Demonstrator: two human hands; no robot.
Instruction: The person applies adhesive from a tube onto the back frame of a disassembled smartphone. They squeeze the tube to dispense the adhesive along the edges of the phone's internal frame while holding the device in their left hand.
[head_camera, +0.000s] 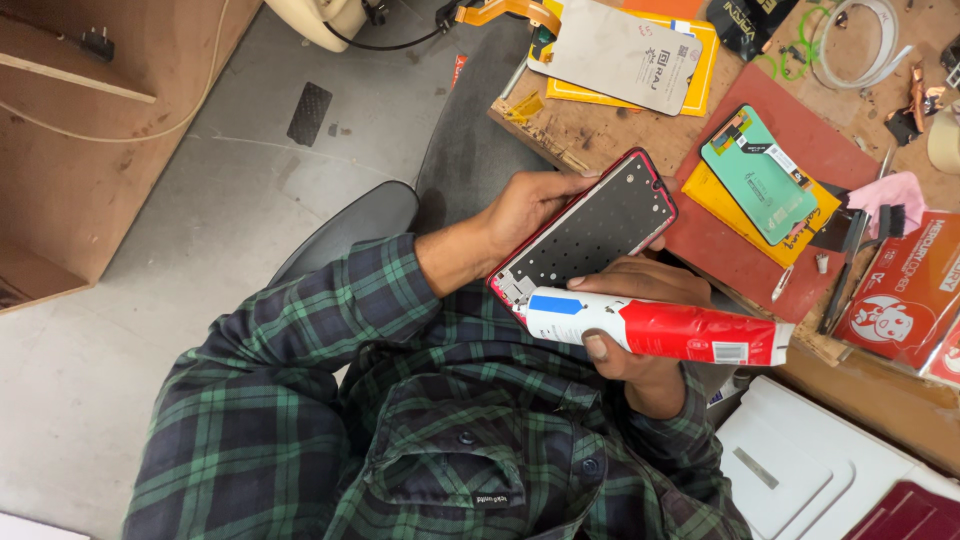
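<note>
I am holding a red-edged phone frame (590, 232) in my left hand (528, 205), fingers wrapped around its upper long edge so the dark, perforated inner plate is facing up at me. The frame is lying tilted, its lower end close to my chest and its upper end reaching toward the wooden workbench (585, 135). My right hand (630, 330) is closed around a red and white glue tube (655, 328), thumb pressing on its underside, and the tube's white nozzle end is touching the lower corner of the frame. The tube is lying nearly level, its flat crimped tail pointing out to my right.

On the workbench just beyond the frame, a green-backed phone screen (758, 172) is resting on a yellow sleeve over a red mat (790, 135). A small black brush (856, 240) is lying beside them, next to a red box (905, 290). My green plaid shirt sleeves (330, 310) are filling the lower part of the view, above a grey floor (230, 170).
</note>
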